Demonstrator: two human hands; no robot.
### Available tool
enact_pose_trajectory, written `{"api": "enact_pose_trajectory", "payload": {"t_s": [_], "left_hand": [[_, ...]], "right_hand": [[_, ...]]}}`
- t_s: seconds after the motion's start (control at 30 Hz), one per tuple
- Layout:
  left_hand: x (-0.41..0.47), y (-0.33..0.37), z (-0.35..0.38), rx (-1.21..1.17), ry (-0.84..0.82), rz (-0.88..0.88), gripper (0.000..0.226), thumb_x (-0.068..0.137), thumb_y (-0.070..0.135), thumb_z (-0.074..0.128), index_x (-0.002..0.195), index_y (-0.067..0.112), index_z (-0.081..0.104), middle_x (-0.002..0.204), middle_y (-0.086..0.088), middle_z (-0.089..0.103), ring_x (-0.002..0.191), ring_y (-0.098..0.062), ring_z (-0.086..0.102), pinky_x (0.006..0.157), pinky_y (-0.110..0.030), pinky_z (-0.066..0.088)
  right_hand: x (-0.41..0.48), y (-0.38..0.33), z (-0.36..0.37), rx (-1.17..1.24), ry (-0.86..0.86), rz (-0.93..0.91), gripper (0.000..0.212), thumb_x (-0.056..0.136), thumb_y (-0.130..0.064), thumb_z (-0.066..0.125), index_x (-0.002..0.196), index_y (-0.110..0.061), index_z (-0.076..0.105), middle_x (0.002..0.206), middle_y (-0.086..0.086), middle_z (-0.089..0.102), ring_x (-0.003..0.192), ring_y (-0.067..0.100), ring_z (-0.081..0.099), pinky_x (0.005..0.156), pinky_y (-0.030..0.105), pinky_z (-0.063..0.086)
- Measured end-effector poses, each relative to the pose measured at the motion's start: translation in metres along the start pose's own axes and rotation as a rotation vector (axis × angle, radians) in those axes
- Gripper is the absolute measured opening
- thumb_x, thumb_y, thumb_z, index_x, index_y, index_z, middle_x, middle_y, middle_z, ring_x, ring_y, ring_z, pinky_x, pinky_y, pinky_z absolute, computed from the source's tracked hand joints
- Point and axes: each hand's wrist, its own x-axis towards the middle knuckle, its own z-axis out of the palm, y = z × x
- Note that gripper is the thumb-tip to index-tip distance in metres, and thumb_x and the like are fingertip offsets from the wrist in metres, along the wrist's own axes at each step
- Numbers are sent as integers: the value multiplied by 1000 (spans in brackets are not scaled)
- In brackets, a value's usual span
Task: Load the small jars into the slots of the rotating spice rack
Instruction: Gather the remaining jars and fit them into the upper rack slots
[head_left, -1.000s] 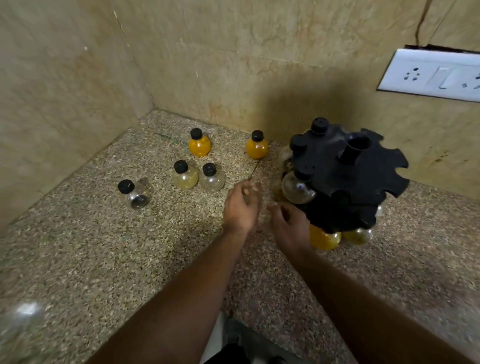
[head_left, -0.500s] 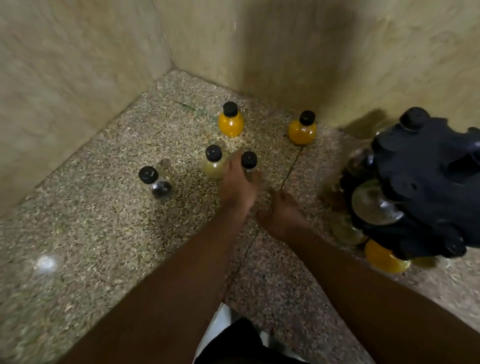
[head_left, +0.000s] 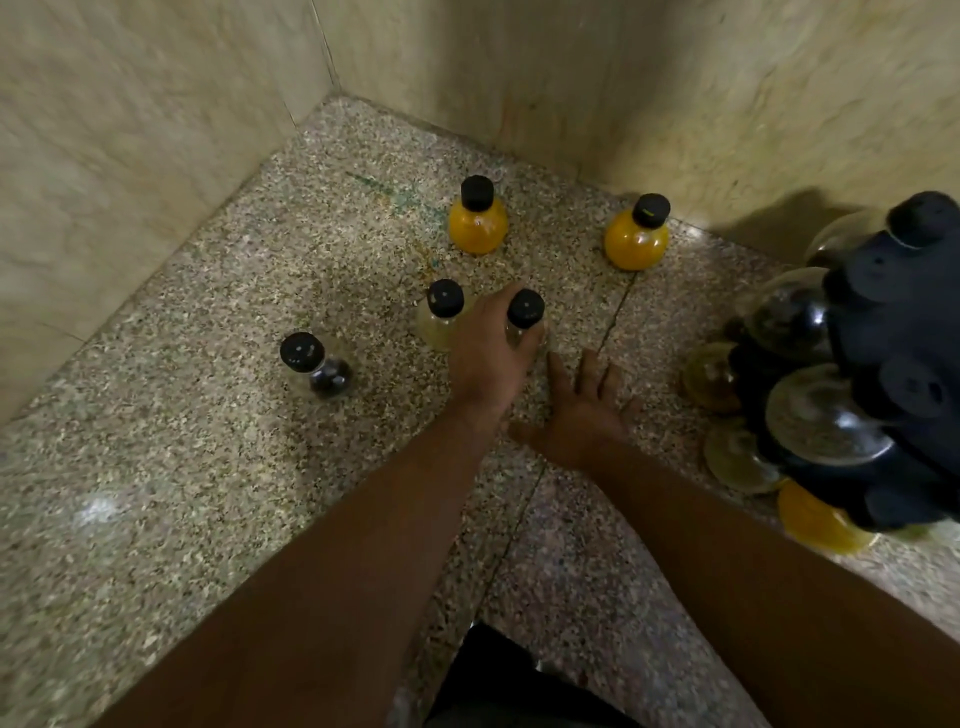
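Note:
Several small round jars with black caps stand on the speckled stone counter. My left hand (head_left: 491, 353) grips a clear jar (head_left: 524, 312) around its body; only the cap and neck show. A pale yellow jar (head_left: 441, 317) stands just left of that hand. Two orange jars (head_left: 477, 218) (head_left: 638, 234) stand farther back. A jar with dark contents (head_left: 317, 366) stands to the left. My right hand (head_left: 582, 410) rests flat on the counter with fingers spread. The black rotating rack (head_left: 898, 364) at the right edge holds several jars.
Beige stone walls meet in a corner behind the jars. A seam (head_left: 608, 332) in the counter (head_left: 208, 493) runs between my hands. The counter's front edge lies below my forearms, with dark clothing under it.
My left hand reached forward from near the rack and closed around the clear jar. My right hand left the rack and settled flat on the counter. The view shifted left and down.

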Motion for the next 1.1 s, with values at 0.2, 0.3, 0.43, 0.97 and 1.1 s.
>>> {"api": "enact_pose_trajectory", "payload": {"t_s": [0.2, 0.3, 0.43, 0.97, 1.1], "left_hand": [[-13, 5, -4, 36, 4, 40, 58, 90, 38, 73, 141, 18, 53, 134, -2, 61, 125, -19, 55, 96, -23, 39], [-26, 13, -5, 45, 30, 55, 56, 88, 38, 74, 137, 17, 56, 132, -2, 63, 123, -18, 58, 97, -30, 48], [-48, 30, -6, 64, 63, 76, 56, 85, 37, 76, 135, 17, 59, 128, -3, 66, 118, -21, 61, 95, -33, 51], [-178, 132, 25, -46, -111, 193, 54, 78, 45, 81, 124, 21, 66, 118, 2, 69, 108, -13, 63, 93, -34, 54], [-189, 165, 38, -104, -184, 292, 52, 80, 43, 80, 124, 20, 66, 118, 1, 67, 107, -12, 62, 90, -33, 55]], "right_hand": [[-10, 9, -5, 78, 137, -49, 94, 88, -69, 52, 161, -34, 4, 170, 11, -1, 155, 40, -1, 118, 68, 11], [-27, 16, -2, 214, 288, -79, 79, 91, -52, 55, 158, -25, 24, 164, 16, 26, 150, 36, 25, 116, 56, 31], [-56, 26, 1, 400, 484, -139, 56, 93, -31, 60, 145, -14, 49, 144, 13, 54, 129, 32, 53, 100, 39, 46], [-190, 126, -19, 1240, 834, 71, 33, 97, -40, 56, 98, -12, 73, 82, -4, 67, 75, 10, 58, 66, 27, 44], [-212, 153, -41, 1450, 914, 116, 37, 96, -44, 56, 101, -13, 74, 92, 0, 73, 85, 15, 66, 70, 30, 51]]}}
